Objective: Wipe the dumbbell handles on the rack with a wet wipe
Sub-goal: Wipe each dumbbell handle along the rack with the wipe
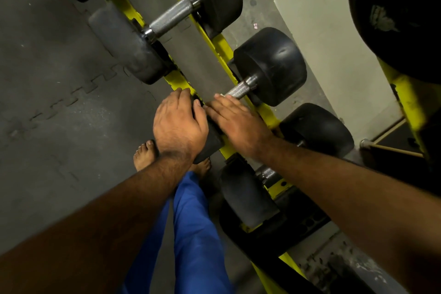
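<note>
Left hand (179, 124) grips the near black weight (210, 141) of a dumbbell on the yellow rack (222, 48). Right hand (235, 122), just beside it, lies over the handle (238, 89), fingers fairly straight. A wipe cannot be made out. Far weight (272, 64) sits beyond.

Black-headed dumbbell (269, 67) lies across the yellow rack (222, 48), its knurled steel handle (237, 90) half covered; a neighbouring dumbbell's handle (170, 16) lies fully bare
</note>
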